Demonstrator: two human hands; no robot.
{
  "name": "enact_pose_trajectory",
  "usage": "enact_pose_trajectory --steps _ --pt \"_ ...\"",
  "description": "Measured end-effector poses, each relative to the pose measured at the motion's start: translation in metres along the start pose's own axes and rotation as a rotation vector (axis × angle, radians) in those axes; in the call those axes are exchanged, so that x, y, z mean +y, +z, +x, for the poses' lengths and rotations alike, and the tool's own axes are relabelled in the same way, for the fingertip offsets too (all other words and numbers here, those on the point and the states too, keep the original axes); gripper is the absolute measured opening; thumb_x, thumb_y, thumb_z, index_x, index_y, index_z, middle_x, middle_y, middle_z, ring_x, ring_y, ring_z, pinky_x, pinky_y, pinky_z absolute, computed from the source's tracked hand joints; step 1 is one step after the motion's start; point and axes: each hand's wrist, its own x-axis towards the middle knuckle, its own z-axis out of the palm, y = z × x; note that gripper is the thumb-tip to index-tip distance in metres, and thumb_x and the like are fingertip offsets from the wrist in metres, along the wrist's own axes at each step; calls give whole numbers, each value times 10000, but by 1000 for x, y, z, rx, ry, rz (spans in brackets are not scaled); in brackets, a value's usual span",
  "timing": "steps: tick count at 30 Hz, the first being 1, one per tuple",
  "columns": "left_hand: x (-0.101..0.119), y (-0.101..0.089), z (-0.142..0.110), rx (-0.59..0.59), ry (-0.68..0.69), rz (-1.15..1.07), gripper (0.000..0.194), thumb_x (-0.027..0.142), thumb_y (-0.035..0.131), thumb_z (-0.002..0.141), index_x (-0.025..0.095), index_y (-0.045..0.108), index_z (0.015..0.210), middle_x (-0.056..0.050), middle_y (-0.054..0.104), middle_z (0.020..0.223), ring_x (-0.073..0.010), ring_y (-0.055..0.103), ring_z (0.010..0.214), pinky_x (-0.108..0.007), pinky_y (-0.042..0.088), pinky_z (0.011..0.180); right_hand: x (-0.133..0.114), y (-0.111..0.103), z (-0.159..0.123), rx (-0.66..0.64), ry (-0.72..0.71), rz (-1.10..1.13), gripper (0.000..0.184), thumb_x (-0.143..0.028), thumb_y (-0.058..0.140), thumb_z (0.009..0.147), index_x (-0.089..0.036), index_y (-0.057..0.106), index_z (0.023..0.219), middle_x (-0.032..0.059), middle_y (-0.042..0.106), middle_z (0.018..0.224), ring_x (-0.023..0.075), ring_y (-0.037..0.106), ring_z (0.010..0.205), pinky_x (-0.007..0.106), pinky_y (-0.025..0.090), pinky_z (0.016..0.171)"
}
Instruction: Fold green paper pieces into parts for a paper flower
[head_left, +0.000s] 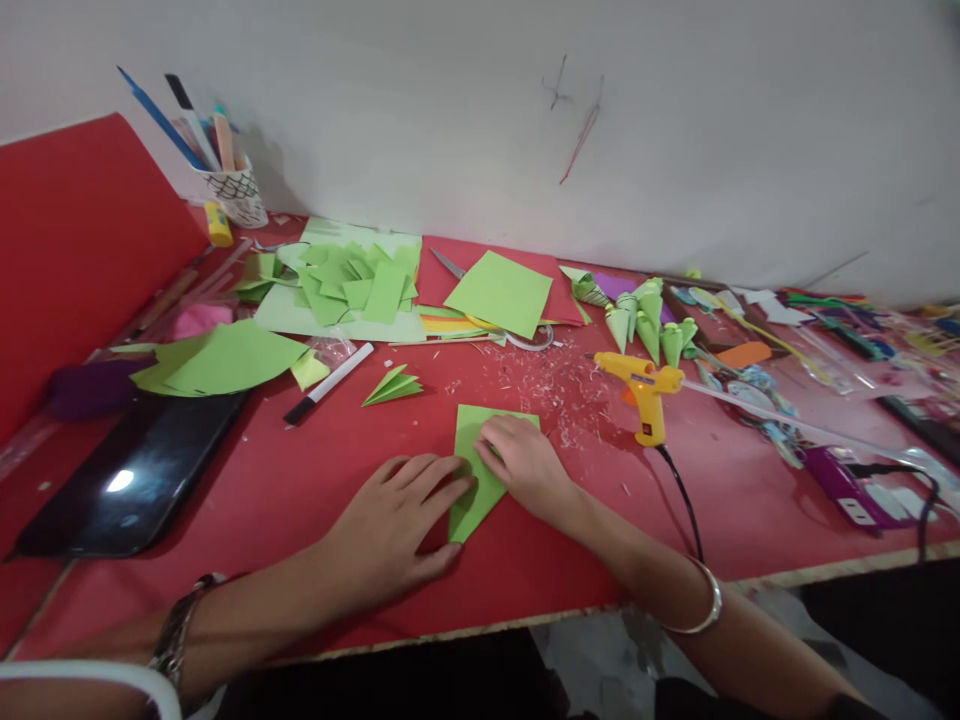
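A folded piece of green paper (471, 468) lies on the red tabletop in front of me, with a slanted lower edge. My left hand (401, 515) rests at its left side, fingers spread and fingertips touching the paper, thumb near its lower corner. From the right, my right hand (525, 465) presses down on the paper with its fingers bent and close together; what is under them is hidden. Just beyond sits a small pleated green paper piece (393, 386). To the right a yellow hot glue gun (643, 390) lies on its side, with a glue stick in its back.
Cut green paper strips (352, 280), a green square sheet (501, 292) over scissors, and rolled green paper cones (651, 318) line the back. A phone (135, 480) and a marker (328, 384) lie left. A purple power strip (851, 488) sits right, near the glue gun's cord.
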Motion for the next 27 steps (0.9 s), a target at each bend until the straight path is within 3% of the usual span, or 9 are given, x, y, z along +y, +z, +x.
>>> enact_pose_trajectory --steps 10,13,15,17,19,21,27 --pt "-5 -8 2 -49 -37 -58 631 463 529 682 319 362 1273 9 405 1309 -259 361 1167 -412 245 987 1 2 0 -1 9 44 181 -236 401 862 -167 492 721 21 533 712 141 463 673 253 314 614" --pt "-6 -8 2 -46 -39 -64 635 475 526 684 324 352 1275 10 394 1317 -260 359 1169 -421 241 990 0 -4 -4 41 8 57 203 -315 405 863 -153 525 842 62 555 810 172 482 763 279 355 674" --pt "-7 -7 2 -36 -35 -66 642 485 529 679 316 353 1272 6 395 1315 -260 356 1174 -431 221 1003 -3 -13 -12 98 -57 8 306 -390 412 850 -145 517 1001 109 546 960 217 470 892 337 357 771" --pt "-7 -6 2 -30 -34 -67 643 488 534 674 308 359 1266 5 401 1309 -259 345 1183 -446 189 1020 -7 -23 -23 111 -216 -47 315 -393 404 852 -192 514 1068 105 534 1033 232 454 962 399 305 871" --pt "-8 -6 3 -31 -31 -70 641 479 546 666 307 368 1256 8 403 1304 -254 333 1192 -453 167 1032 -12 -31 -36 45 -378 -41 244 -360 388 865 -245 553 1004 66 554 1012 203 469 964 423 240 939" --pt "-9 -6 3 -38 -26 -75 649 456 567 650 311 370 1251 13 400 1305 -250 327 1196 -451 165 1035 -15 -34 -48 -38 -494 11 248 -370 380 869 -256 560 997 46 568 1008 171 479 973 380 238 963" --pt "-9 -6 3 -37 -24 -82 649 404 569 651 317 352 1257 18 390 1311 -250 321 1199 -455 174 1035 -19 -24 -61 -70 -517 105 368 -442 354 864 -220 518 1108 44 596 1051 152 470 1041 323 269 964"
